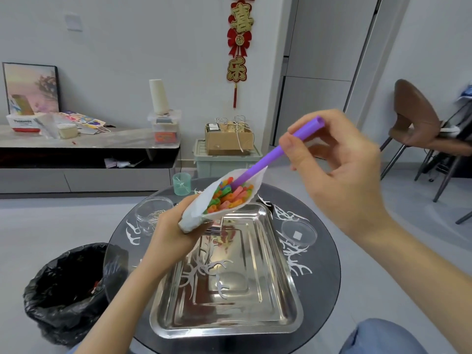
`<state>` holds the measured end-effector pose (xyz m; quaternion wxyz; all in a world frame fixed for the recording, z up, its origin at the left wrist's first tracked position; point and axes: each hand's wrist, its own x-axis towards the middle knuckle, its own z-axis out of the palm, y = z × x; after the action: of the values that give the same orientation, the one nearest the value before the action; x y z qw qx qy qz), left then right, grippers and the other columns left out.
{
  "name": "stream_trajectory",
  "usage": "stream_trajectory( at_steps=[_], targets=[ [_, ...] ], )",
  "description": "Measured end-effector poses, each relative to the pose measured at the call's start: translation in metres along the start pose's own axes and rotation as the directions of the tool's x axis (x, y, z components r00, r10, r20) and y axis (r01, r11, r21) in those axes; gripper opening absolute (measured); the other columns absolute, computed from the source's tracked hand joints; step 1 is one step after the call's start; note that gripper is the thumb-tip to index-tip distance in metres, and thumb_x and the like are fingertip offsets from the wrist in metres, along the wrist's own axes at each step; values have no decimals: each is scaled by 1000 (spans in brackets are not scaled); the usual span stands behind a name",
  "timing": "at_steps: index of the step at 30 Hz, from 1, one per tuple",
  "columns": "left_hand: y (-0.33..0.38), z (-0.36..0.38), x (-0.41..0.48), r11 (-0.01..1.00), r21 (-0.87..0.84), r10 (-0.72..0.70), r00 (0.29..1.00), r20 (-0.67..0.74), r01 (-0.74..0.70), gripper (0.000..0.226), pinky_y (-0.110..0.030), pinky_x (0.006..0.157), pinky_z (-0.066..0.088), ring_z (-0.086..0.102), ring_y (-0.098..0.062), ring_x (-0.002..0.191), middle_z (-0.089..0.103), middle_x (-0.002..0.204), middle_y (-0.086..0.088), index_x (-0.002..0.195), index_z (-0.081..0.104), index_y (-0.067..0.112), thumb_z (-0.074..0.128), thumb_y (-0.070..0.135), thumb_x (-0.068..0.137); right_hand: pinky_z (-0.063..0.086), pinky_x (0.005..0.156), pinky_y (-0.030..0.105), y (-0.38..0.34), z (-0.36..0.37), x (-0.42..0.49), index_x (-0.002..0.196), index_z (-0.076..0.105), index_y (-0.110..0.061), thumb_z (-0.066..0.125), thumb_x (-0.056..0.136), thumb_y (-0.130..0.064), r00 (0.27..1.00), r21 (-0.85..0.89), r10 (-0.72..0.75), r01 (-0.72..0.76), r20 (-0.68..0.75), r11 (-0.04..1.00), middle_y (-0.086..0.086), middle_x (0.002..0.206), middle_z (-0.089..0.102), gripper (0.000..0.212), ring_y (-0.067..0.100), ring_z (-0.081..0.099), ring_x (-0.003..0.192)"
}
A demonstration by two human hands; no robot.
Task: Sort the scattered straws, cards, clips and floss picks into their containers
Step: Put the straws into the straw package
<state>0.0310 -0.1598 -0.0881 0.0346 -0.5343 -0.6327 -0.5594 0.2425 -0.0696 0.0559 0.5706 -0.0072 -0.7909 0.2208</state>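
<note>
Purple straw (270, 159): pinched between thumb and fingers of the right hand (342, 169), lower end inside the white pouch (196, 210) of coloured straws, gripped by the left hand (173, 231). Below: steel tray (281, 302) on round black table (324, 272); black-lined bin (66, 284) on grey floor (38, 226).

Starting from the round black table (324, 264): a bin lined with a black bag (66, 290) is standing on the floor just to its left. Beyond it to the left, a low sideboard (84, 159) is running along the wall, with a framed picture (30, 85) leaning at its far end and a stack of white cups (158, 97) sitting on a clear lidded box (165, 126). Straight behind the table, a cardboard box (227, 141) is resting on a pale green crate (224, 164), and a red-and-gold ornament (239, 47) is hanging above. A brown chair (413, 118) is standing off to the table's right.
</note>
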Motion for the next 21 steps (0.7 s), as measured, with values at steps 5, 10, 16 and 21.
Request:
stream_trajectory(
  at_steps=[5, 10, 16, 21],
  targets=[
    [9, 3, 4, 998, -54, -24, 999, -44, 21, 42, -9, 72, 50, 62, 9, 88, 63, 93, 40, 99, 55, 60, 74, 29, 77, 55, 67, 24, 14, 23, -3, 106, 52, -9, 69, 85, -8, 994, -138, -83, 73, -73, 988, 1, 80, 66, 27, 10, 65, 71],
    [7, 4, 10, 999, -47, -3, 1000, -27, 2, 44, -9, 71, 47, 63, 7, 87, 66, 91, 33, 108, 57, 40, 75, 13, 79, 49, 86, 41, 36, 41, -18, 104, 71, 2, 48, 97, -21, 984, -405, -76, 136, 162, 904, 14, 123, 61, 33, 26, 54, 105],
    [1, 1, 12, 1000, -21, 4, 1000, -9, -4, 35, -11, 67, 46, 63, 1, 81, 67, 88, 19, 108, 61, 27, 75, 11, 80, 10, 116, 24, 36, 37, -19, 127, 56, -29, 21, 97, -52, 848, -110, 436, -423, 301, 899, -28, 143, 36, 52, -11, 14, 137],
    [6, -2, 20, 1000, 5, -10, 1000, 20, 10, 48, -11, 65, 44, 62, 2, 81, 67, 85, 26, 102, 54, 49, 75, 13, 79, 27, 105, 11, 42, 22, -9, 121, 62, -17, 22, 88, -55, 682, -43, 556, -613, 475, 789, -50, 95, 55, 64, -31, 39, 106]
  ],
)
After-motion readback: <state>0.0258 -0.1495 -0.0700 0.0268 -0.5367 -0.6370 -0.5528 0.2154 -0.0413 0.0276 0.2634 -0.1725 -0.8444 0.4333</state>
